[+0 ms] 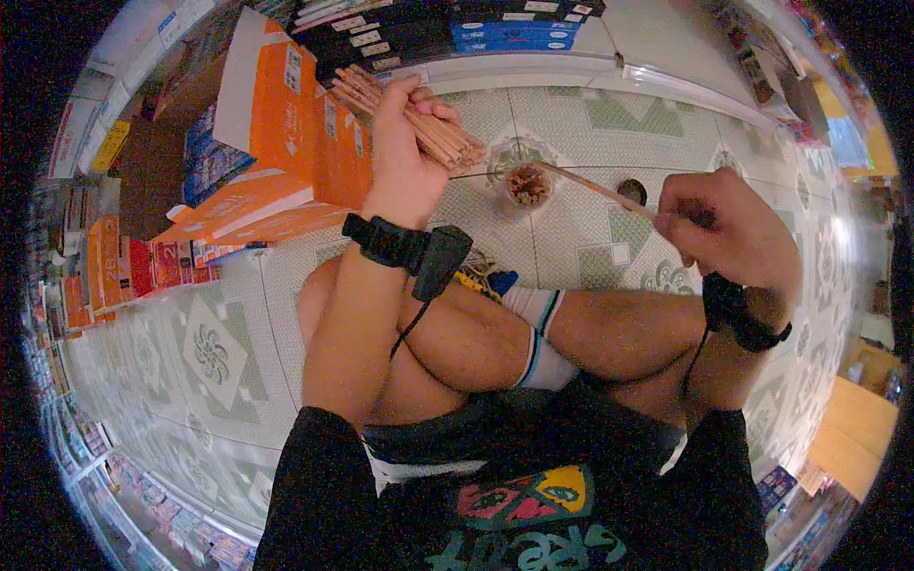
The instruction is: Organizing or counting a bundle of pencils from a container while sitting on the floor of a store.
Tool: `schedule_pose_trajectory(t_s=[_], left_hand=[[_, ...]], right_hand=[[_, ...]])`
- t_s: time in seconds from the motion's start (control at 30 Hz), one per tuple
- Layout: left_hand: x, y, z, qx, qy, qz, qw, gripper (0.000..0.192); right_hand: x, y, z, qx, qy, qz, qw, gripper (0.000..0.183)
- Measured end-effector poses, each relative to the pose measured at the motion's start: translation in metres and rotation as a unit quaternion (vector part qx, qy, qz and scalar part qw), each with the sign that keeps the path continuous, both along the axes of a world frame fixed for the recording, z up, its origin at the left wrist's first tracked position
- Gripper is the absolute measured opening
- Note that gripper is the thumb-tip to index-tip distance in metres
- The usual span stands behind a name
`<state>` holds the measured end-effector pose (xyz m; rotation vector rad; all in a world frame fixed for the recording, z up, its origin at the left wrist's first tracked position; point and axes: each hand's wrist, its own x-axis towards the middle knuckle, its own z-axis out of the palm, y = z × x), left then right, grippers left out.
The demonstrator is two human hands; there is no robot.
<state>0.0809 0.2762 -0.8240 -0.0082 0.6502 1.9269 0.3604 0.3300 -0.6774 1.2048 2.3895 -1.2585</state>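
My left hand point(410, 153) is closed around a bundle of slim, pencil-like wooden sticks point(446, 143), held at a slant above the tiled floor. Between the fingertips of my right hand point(725, 221) is a single wooden stick point(596, 189), pointing left. Its far end appears by the rim of a clear round container point(530, 196); whether it touches cannot be told. Several similar sticks stand inside that container, seen mostly end-on. On the floor, between the container and my right hand, lies a small dark round object point(632, 193), perhaps a lid.
An orange cardboard box point(285, 135) with raised flaps stands at the left, beside red and orange packages point(153, 268). Stacked black boxes point(385, 36) and blue boxes point(510, 36) line a shelf at the back. My crossed legs point(457, 342) fill the near floor.
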Motion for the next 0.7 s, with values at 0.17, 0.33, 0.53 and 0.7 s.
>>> schedule_pose_trajectory(t_s=[0.17, 0.33, 0.53, 0.7], left_hand=[[0.003, 0.005, -0.009, 0.015, 0.011, -0.029, 0.999, 0.017], [0.006, 0.003, -0.008, 0.011, -0.041, -0.040, 0.998, 0.018], [0.005, 0.001, -0.006, 0.019, -0.062, -0.054, 0.996, 0.009], [0.009, -0.001, 0.000, 0.035, -0.064, -0.128, 0.989, 0.015]], right_hand=[[0.001, 0.008, -0.006, 0.039, 0.013, 0.021, 0.999, 0.028], [-0.010, 0.010, -0.023, 0.049, 0.020, 0.007, 0.999, 0.030], [-0.014, 0.014, -0.035, 0.085, 0.036, 0.003, 0.996, 0.030], [-0.031, 0.017, -0.073, 0.148, 0.095, 0.026, 0.984, 0.033]])
